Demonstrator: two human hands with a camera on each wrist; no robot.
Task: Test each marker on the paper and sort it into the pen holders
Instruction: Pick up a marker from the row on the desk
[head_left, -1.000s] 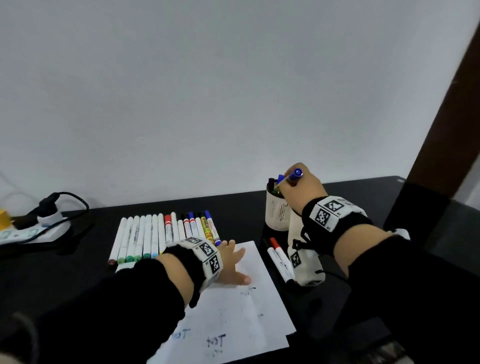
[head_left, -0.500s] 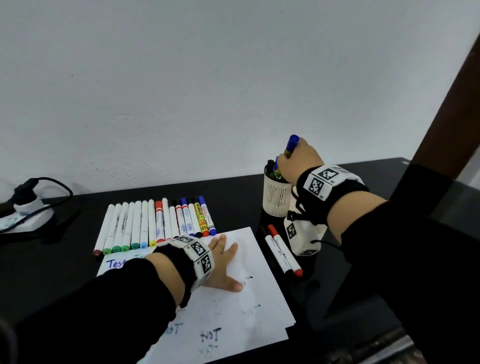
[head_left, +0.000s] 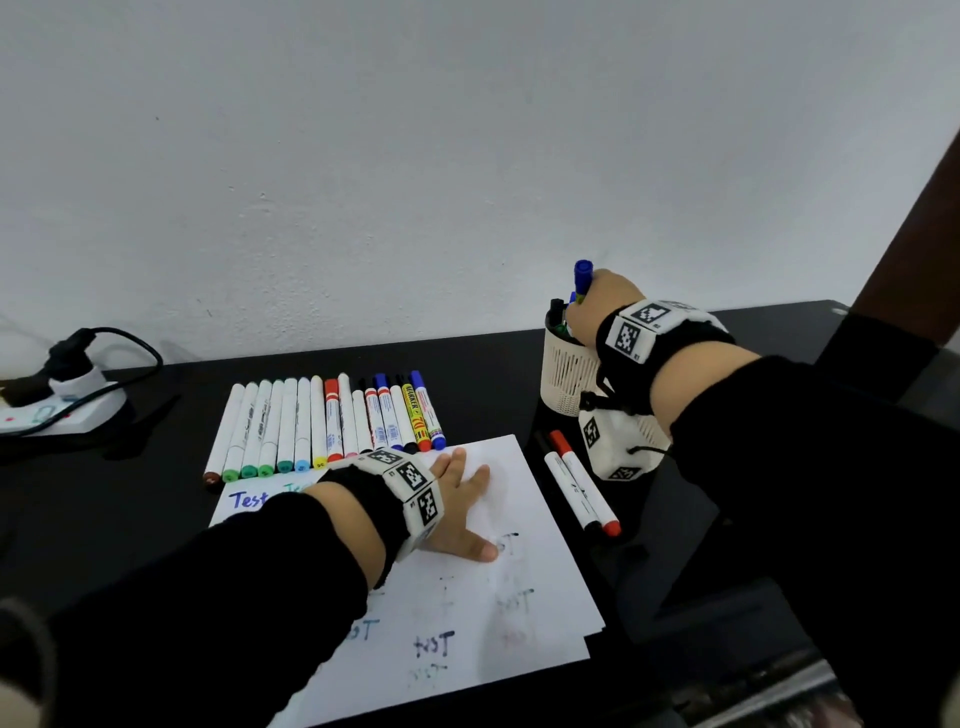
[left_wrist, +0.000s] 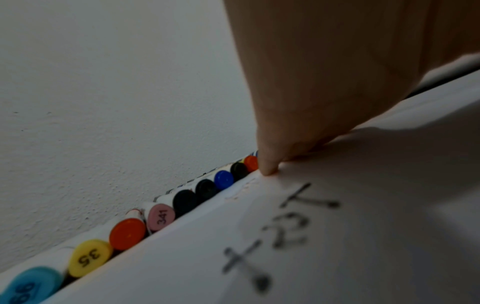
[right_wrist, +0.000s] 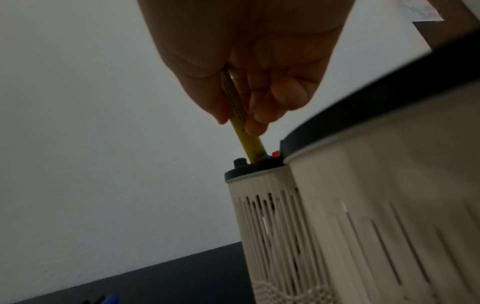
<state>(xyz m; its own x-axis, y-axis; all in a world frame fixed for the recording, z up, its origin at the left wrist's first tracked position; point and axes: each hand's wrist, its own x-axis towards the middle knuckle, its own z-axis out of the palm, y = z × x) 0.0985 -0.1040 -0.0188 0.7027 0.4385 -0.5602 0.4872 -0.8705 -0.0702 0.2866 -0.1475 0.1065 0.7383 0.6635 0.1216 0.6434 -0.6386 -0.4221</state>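
Your right hand (head_left: 602, 306) is above the far pen holder (head_left: 569, 374), and its fingers (right_wrist: 262, 121) are curled around a marker with a yellow barrel and a blue cap (head_left: 583, 278). The marker stands almost upright, the blue cap up, and its lower end is already inside the dark rim of this holder. In the right wrist view you can see the yellow barrel (right_wrist: 249, 142) going down into the opening, beside a black cap and small blue and red tips of markers that stand in the holder. A second pen holder (right_wrist: 389, 205) is just beside the first one, nearer to you; in the head view your wrist hides most of it.

Your left hand (head_left: 460, 499) lies flat on the paper (head_left: 519, 597) with straight, spread fingers and holds nothing. In the left wrist view a fingertip (left_wrist: 269, 168) presses on the sheet close to its far edge. The paper carries several written "test" words.

The row of markers (head_left: 322, 421) lies side by side on the black table (head_left: 130, 509), just behind the far edge of the paper. Two white markers (head_left: 579, 488), one with red ends, lie on the table between the paper and the pen holders. A white power strip (head_left: 57, 410) with a black plug is at the far left.
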